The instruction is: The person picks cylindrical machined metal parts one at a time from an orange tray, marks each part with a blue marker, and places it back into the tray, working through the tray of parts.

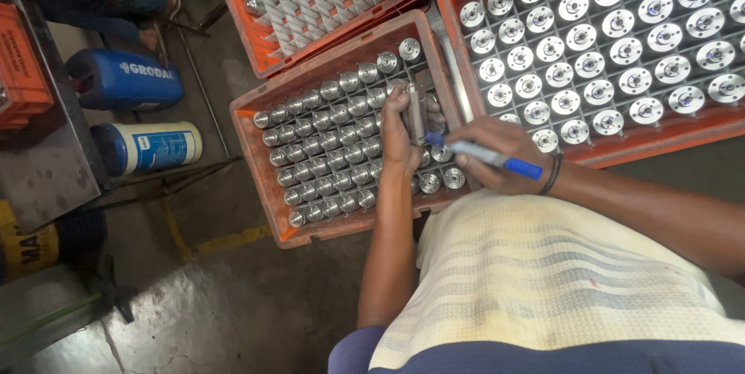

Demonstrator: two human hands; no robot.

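My left hand (398, 132) grips a shiny metal cylinder (416, 110), held upright over the middle orange crate (260, 158). My right hand (500, 158) holds a blue marker pen (487, 156), its tip touching the lower side of the cylinder. The crate beneath is packed with several rows of similar steel cylinders (326, 157) standing in a divider grid. A pale striped cloth (535, 273) lies across my lap under both forearms.
At the right an orange crate (590, 153) holds several round flanged metal parts. Another orange crate (256, 40) at the top has a mostly bare white divider grid. Two blue-and-white canisters (147, 147) lie on the floor at left. A seated person's legs (116, 9) show at top left.
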